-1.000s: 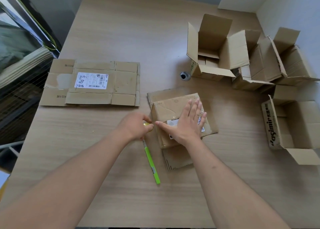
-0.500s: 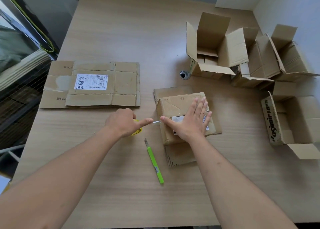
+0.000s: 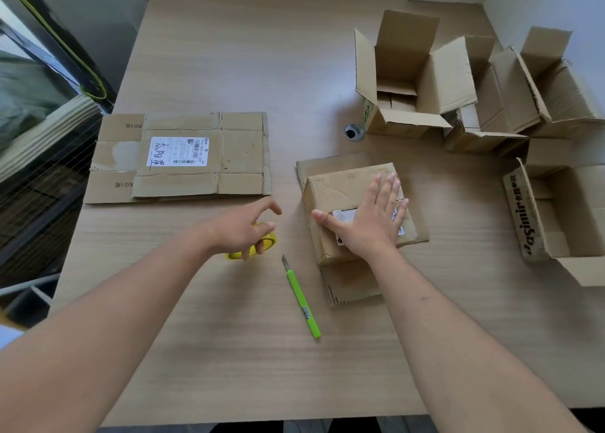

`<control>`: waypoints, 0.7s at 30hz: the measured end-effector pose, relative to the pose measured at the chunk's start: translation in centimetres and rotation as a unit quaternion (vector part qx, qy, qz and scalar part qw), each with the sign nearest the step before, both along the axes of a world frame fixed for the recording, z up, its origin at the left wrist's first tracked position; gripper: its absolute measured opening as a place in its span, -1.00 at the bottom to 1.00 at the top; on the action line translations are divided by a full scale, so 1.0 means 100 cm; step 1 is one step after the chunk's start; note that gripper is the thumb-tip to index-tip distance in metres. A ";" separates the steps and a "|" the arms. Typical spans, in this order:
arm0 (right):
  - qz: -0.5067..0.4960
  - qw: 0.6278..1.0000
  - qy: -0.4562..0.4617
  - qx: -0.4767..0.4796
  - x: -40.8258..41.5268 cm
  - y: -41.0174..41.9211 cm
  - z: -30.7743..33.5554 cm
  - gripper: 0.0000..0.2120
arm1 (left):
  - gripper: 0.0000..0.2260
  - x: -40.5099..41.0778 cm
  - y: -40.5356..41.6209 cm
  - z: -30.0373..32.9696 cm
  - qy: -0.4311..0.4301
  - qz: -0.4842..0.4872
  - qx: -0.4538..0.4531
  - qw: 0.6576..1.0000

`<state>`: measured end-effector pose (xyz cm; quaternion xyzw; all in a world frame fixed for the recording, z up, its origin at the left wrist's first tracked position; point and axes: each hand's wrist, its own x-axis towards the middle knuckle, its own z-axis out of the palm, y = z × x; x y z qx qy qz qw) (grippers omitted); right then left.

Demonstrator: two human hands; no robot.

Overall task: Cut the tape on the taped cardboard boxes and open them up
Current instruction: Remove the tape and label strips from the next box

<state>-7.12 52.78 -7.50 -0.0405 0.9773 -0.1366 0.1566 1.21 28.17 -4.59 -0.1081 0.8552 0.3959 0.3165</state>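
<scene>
Head view looks down on a wooden table (image 3: 229,351), and the taped cardboard box (image 3: 347,200) near its middle serves as the landmark. Nearest the person, below and to the left of that box, a green utility knife (image 3: 302,301) lies flat on the table with its blade end pointing away, untouched by either hand; it sits within easy reach of both, probably so it can be picked up for cutting. The right hand (image 3: 370,226) lies flat on top of the box, fingers straight and spread over a white shipping label (image 3: 343,215), gripping nothing; judging by the flat press, it holds the box steady. The box appears closed and rests on flat cardboard that sticks out under its near and far edges. To the left of the box the left hand (image 3: 242,229) hovers with fingers loosely curled and holding nothing, just above a yellow roll of tape (image 3: 258,246) that rests on the table; whether a fingertip touches the roll cannot be told. Further left and slightly beyond, a flattened cardboard box (image 3: 235,151) with its own label lies spread on the table, set aside as if out of the working space. To the right of the taped box an open box printed with dark lettering (image 3: 523,216) lies with its flaps out. Beyond it, at the far right corner, several more opened boxes (image 3: 425,79) stand clustered, flaps raised, apparently finished ones. A small round cable hole (image 3: 354,132) sits in the table just past the taped box.
</scene>
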 end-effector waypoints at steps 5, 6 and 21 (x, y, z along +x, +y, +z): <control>0.024 0.997 0.056 0.039 0.008 -0.002 -0.004 0.33 | -0.92 -0.004 0.004 -0.004 0.033 0.058 0.003 0.998; 0.034 0.997 0.058 0.046 0.009 -0.004 -0.003 0.28 | -0.92 -0.005 0.005 -0.005 0.032 0.065 -0.001 0.997; 0.124 0.989 0.016 0.079 0.015 -0.029 -0.008 -0.12 | -0.92 -0.002 0.021 0.000 0.035 0.066 -0.002 0.997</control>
